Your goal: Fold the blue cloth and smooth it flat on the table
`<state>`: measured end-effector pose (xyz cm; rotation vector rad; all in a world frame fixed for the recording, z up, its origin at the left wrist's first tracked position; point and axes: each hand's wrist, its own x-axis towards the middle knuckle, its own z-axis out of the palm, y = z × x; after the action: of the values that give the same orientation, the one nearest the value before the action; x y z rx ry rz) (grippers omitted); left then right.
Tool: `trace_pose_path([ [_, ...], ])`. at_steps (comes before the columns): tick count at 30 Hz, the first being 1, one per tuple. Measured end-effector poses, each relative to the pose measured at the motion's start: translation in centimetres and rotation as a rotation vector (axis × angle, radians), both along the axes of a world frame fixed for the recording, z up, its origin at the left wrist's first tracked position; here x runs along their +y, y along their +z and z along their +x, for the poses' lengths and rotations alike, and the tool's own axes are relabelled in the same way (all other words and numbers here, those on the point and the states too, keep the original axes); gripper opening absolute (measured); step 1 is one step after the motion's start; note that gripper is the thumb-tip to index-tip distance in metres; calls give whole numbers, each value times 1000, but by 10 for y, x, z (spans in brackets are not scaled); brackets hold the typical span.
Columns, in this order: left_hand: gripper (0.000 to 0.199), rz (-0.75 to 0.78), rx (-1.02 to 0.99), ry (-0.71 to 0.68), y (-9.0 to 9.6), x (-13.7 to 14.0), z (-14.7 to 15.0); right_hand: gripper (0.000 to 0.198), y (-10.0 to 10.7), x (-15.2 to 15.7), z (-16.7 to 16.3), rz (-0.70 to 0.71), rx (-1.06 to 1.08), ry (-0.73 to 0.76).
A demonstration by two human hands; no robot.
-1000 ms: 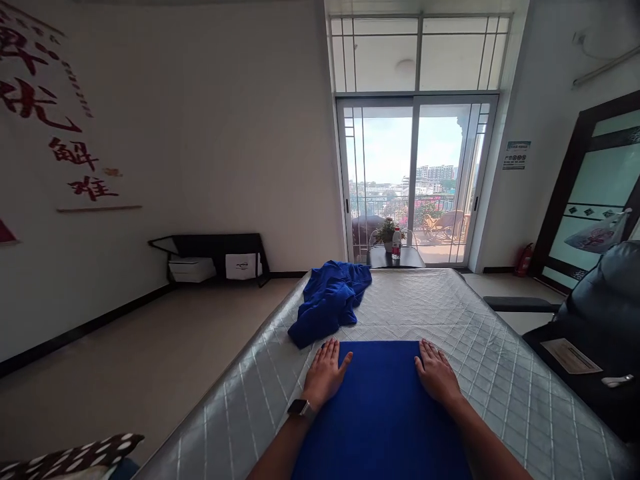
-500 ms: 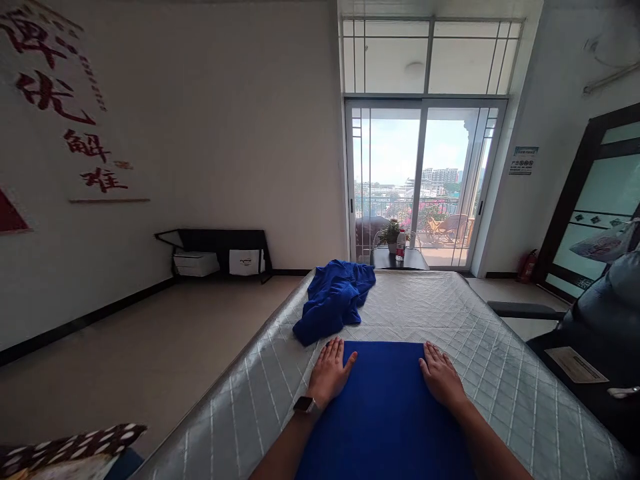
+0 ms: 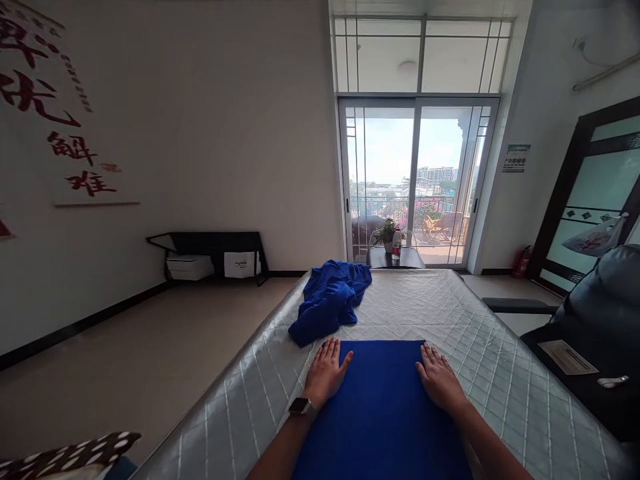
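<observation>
A smooth blue cloth (image 3: 383, 413) lies flat in front of me, its near end running out of view. My left hand (image 3: 326, 375) rests with fingers stretched out on its far left corner; a watch (image 3: 300, 405) is on that wrist. On the far right corner lies my right hand (image 3: 440, 375), also flat with fingers extended. Just beyond the left hand sits a second blue cloth (image 3: 333, 300), crumpled into a heap. Both cloths are on a silver quilted table cover (image 3: 415, 300). The kind of cloth item cannot be made out.
Right of the table stands a black chair (image 3: 600, 327) with a card (image 3: 567, 357) on its seat. Past the far edge, a small table (image 3: 410, 259) holds a potted plant (image 3: 387, 231) and a bottle (image 3: 397, 244). A spotted cushion (image 3: 95, 453) shows at lower left.
The view has turned slightly, so everything sits a little further left. Both hands stay flat on the corners of the smooth cloth, and the crumpled cloth has not moved.
</observation>
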<state>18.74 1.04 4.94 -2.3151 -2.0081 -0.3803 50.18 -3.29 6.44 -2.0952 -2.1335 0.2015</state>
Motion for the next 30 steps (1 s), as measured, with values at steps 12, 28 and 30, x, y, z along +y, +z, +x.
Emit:
trace_pose_path([
  [12, 79, 91, -7, -29, 16, -15, 10, 67, -2, 0, -3, -34, -42, -25],
  [28, 68, -40, -138, -442, 10, -42, 184, 64, -6, -1, 2, -23, -73, 16],
  [30, 69, -49, -128, -409, 11, -41, 168, 65, -5, -1, 0, -23, -64, -4],
])
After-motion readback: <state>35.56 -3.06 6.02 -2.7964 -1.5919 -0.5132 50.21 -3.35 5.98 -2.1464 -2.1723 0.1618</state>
